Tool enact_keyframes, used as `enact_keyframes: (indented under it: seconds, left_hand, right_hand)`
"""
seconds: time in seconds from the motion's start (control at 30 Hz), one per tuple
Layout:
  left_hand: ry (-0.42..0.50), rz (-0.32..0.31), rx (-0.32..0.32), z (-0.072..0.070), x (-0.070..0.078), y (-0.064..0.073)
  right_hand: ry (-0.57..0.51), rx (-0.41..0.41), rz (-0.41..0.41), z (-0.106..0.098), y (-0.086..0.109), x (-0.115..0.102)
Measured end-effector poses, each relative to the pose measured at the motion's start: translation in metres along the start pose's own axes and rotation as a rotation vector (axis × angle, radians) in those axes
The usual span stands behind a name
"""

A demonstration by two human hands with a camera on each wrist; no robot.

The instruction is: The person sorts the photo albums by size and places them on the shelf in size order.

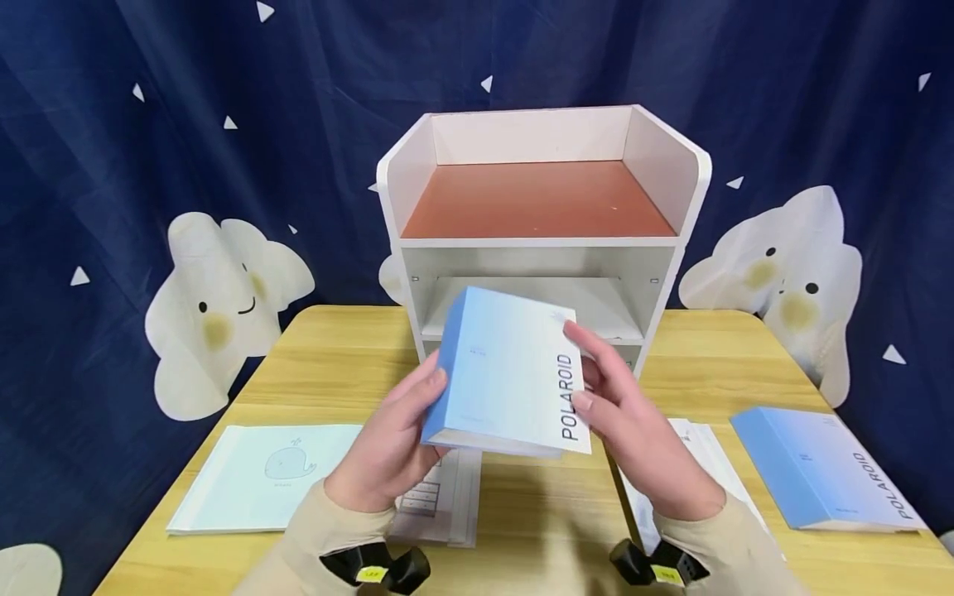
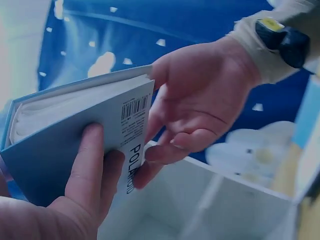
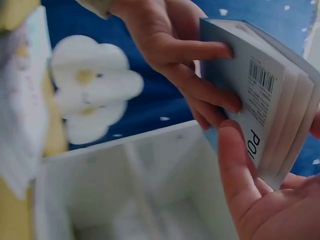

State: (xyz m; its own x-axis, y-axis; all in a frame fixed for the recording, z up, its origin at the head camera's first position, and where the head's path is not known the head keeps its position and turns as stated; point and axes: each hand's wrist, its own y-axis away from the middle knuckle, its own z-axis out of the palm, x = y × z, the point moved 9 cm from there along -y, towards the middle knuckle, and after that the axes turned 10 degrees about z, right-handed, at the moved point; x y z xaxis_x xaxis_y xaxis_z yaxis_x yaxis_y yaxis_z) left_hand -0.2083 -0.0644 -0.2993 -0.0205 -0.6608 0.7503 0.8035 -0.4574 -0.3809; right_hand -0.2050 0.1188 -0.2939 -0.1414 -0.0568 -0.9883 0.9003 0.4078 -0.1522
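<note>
A thick blue-to-white photo album [image 1: 514,372] with "POLAROID" printed along its right side is held tilted above the table between both hands. My left hand [image 1: 395,439] grips the spine side, its thumb on the front cover and its fingers beneath. On the opposite edge, my right hand [image 1: 633,414] pinches the cover with thumb and fingers. The left wrist view shows the album's back cover [image 2: 65,145] with a barcode, fingers pressed against it. From the right wrist, the album's page edges [image 3: 290,120] face the right palm.
Behind the album stands a white shelf unit [image 1: 537,242] with a reddish-brown top board. A whale-print booklet [image 1: 291,468] lies at left, papers [image 1: 447,505] beside it. At right are more papers [image 1: 708,463] and a second blue POLAROID album [image 1: 827,472]. The wooden table [image 1: 529,530] carries them all.
</note>
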Motion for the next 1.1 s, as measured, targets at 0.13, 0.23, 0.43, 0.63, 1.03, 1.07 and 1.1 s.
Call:
enact_keyframes:
  seconds: [0.13, 0.23, 0.43, 0.63, 1.03, 1.07, 1.1]
  left_hand:
    - [0.087, 0.092, -0.061, 0.013, 0.023, -0.01]
    - [0.137, 0.166, -0.146, 0.024, 0.039, -0.017]
    - [0.202, 0.297, -0.308, 0.037, 0.061, -0.027]
    - [0.292, 0.345, -0.325, 0.032, 0.067, -0.042]
    - [0.447, 0.426, -0.162, -0.001, 0.064, -0.067]
    - [0.449, 0.427, -0.134, -0.004, 0.063, -0.069]
    - [0.439, 0.427, -0.103, -0.008, 0.063, -0.07]
  right_hand:
    - [0.035, 0.01, -0.128, 0.005, -0.006, -0.026]
    - [0.015, 0.016, -0.22, 0.007, -0.011, -0.041]
    - [-0.011, 0.004, -0.393, 0.016, -0.022, -0.064]
    - [-0.036, 0.026, -0.402, 0.017, -0.038, -0.07]
    - [-0.023, 0.121, -0.374, 0.011, -0.069, -0.059]
    - [-0.01, 0.12, -0.376, 0.012, -0.07, -0.059]
    - [0.005, 0.119, -0.378, 0.012, -0.071, -0.059]
